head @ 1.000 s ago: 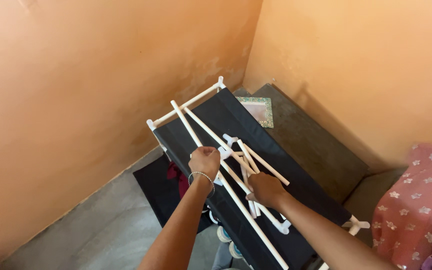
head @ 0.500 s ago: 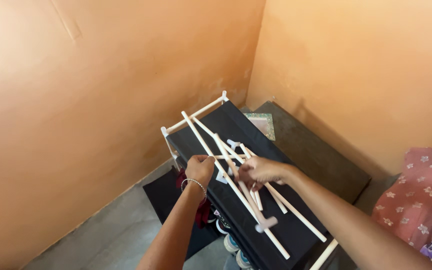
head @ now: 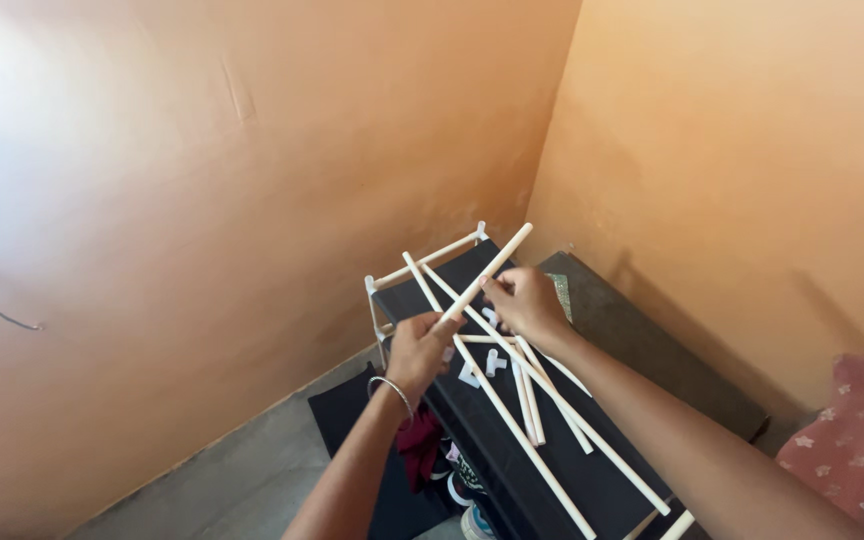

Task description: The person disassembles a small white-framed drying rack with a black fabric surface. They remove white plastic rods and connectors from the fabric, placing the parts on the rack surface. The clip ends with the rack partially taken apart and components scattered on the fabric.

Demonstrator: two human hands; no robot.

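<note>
Your left hand (head: 419,350) and right hand (head: 520,298) both grip one white rod (head: 487,272), raised at a slant above the black rack top (head: 552,450). More loose rods (head: 527,395) and small white connectors (head: 492,362) lie on it.

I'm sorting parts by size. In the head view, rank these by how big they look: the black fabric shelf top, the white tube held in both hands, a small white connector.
1. Black fabric shelf top
2. White plastic tube
3. Small white plastic connector, clearly smallest
</note>
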